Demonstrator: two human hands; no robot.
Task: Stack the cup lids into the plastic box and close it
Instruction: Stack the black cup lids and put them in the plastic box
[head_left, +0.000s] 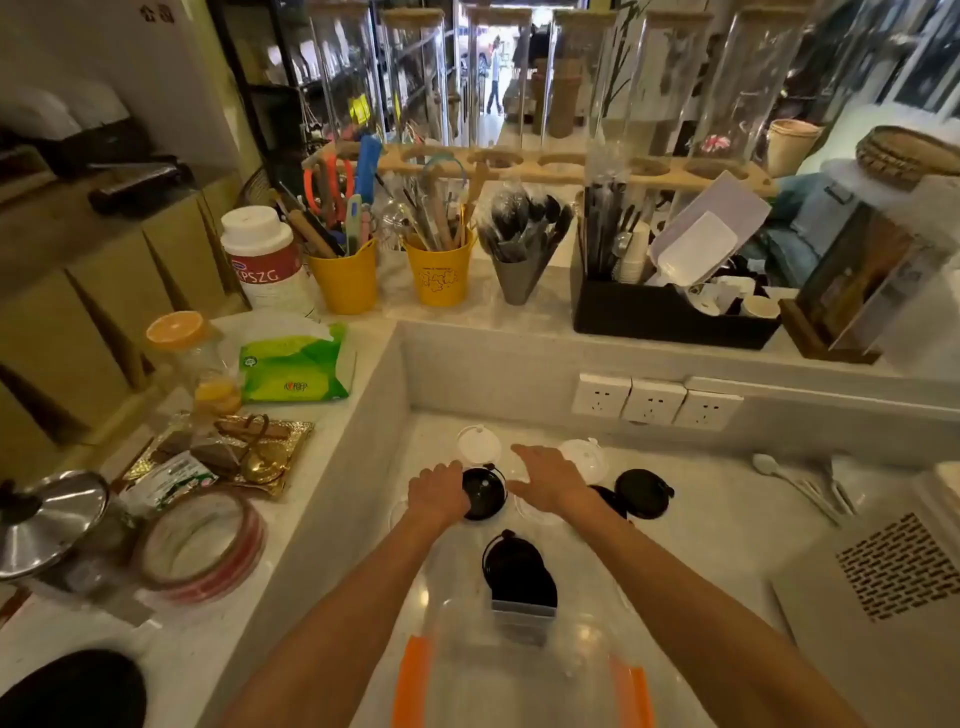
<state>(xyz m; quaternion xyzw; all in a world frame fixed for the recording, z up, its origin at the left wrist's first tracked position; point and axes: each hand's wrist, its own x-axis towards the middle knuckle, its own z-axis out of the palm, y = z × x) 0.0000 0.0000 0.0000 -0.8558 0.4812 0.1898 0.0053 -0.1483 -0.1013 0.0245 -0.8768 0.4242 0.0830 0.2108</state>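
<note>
Both hands reach to the centre of the frame over the pale countertop (727, 525). Left hand (437, 492) curls its fingers around the left rim of a black cup lid (484, 492), touching it. Right hand (550, 480) hovers flat with fingers loosely spread, above a clear lid (537, 512) that shows just below its palm. Two white lids (477, 442) lie beyond the hands near the back wall, and two more black lids (644, 492) sit to the right of the right wrist. Lower centre, the clear plastic box (519, 670) with orange side clips stands open between the forearms, black lids (519, 571) already inside it. Bare counter lies right of the lids, up to some white plastic spoons (795, 480).
</note>
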